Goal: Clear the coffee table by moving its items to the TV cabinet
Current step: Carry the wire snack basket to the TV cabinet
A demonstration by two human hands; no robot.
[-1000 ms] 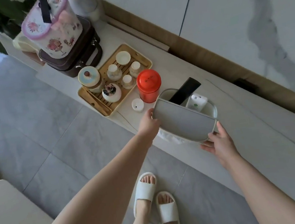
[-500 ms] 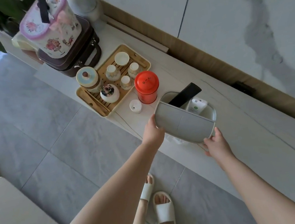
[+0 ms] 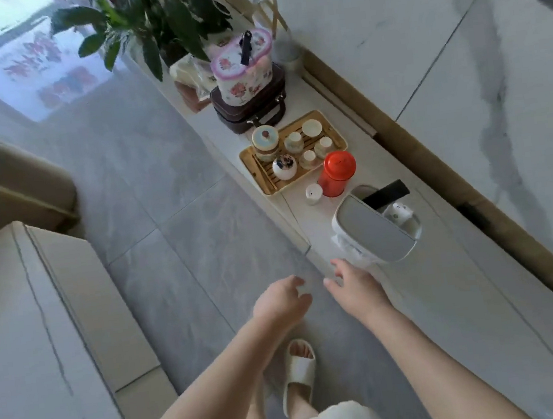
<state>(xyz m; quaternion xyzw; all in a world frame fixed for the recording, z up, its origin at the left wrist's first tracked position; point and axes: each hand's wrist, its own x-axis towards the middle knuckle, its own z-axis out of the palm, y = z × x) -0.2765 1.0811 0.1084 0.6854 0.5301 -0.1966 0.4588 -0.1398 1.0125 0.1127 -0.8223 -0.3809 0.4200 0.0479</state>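
The TV cabinet point(image 3: 424, 282) carries a grey bin point(image 3: 372, 232), a wooden tea tray point(image 3: 252, 163), a red canister point(image 3: 337, 173) and a small white cup point(image 3: 313, 193). A dark remote, seemingly, sticks out of the bin. Left hand point(image 3: 280, 300) and right hand point(image 3: 354, 286) hang loose-fingered, empty, short of the bin.

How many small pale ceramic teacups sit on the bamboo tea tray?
4 small pale ceramic teacups on the bamboo tea tray: one at the far corner, one beside the round lidded jar, one by the right edge, one mid-tray. More may hide behind the jar.
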